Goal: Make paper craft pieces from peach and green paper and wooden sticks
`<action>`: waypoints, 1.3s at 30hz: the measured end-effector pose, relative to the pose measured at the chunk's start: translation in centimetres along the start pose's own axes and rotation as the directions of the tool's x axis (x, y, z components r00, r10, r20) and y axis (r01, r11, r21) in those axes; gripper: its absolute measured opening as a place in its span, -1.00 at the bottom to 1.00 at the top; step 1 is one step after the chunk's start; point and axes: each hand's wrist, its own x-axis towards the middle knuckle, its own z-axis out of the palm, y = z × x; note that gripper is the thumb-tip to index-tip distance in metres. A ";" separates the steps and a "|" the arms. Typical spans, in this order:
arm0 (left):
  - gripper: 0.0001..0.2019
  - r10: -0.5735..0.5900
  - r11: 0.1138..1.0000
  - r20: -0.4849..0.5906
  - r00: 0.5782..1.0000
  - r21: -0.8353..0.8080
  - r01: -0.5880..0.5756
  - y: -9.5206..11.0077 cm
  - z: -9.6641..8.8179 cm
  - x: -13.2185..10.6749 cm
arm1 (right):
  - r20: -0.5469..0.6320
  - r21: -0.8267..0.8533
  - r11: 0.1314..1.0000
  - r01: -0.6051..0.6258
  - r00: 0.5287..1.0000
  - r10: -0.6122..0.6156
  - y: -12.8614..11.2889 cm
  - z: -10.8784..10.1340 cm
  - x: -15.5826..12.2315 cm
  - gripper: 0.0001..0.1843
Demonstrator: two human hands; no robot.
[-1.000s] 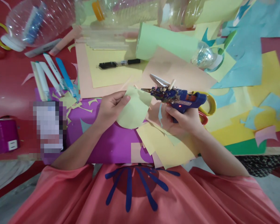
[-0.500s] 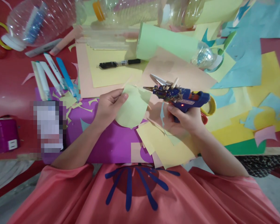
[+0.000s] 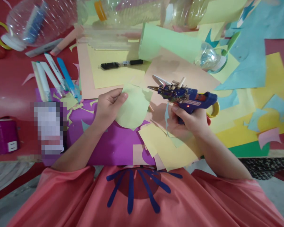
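Between thumb and fingers, my left hand (image 3: 110,105) pinches the left edge of a pale green paper cutout (image 3: 133,107), rounded at its lower end. My right hand (image 3: 191,119) is wrapped round the grip of a blue hot glue gun (image 3: 186,97); a small red light glows on its side. The gun's nozzle points left, just short of the cutout's right edge. Brownish residue and bits cling around its front. Partly hidden behind the gun are scissors, with a yellow-and-red handle (image 3: 214,110) and a silver blade showing.
Several markers (image 3: 52,75) lie at the left above a phone (image 3: 49,127). A black pen (image 3: 121,64) rests on yellow paper. A bottle wrapped in green paper (image 3: 168,42) and clear plastic bottles (image 3: 132,12) lie at the back. Paper scraps and purple paper (image 3: 104,145) cover the red table.
My right hand has shifted the glue gun slightly right, so its nozzle is farther from the cutout. My left hand and the cutout have moved a little left.
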 end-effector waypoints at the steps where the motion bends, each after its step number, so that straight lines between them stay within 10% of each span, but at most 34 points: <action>1: -0.69 0.000 1.000 -0.002 1.000 0.000 0.000 -0.1 0.0 0.0 | 0.000 0.006 1.000 -0.003 1.000 0.003 0.0 0.0 0.0 -0.66; 39: -0.54 0.079 0.992 -0.047 0.996 -0.091 -0.083 -1.3 -0.5 1.0 | -0.052 0.069 0.998 -0.014 0.998 0.018 -0.1 -0.3 0.0 -0.73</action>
